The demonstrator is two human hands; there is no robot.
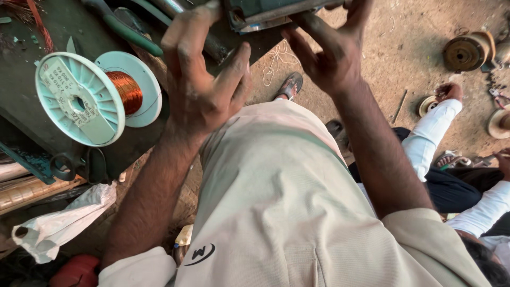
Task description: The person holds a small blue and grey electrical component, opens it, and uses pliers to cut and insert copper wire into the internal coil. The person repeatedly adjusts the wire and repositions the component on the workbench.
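Hands grip a dark metal block at the top edge of the view: the left hand curls over its left end with thumb spread, and the right hand presses long fingers up against its underside. Just left of the left hand, on the dark bench, lies a pale green spool of copper wire, with green-handled pliers above it, while another person's white sleeve reaches over the dirt floor at right
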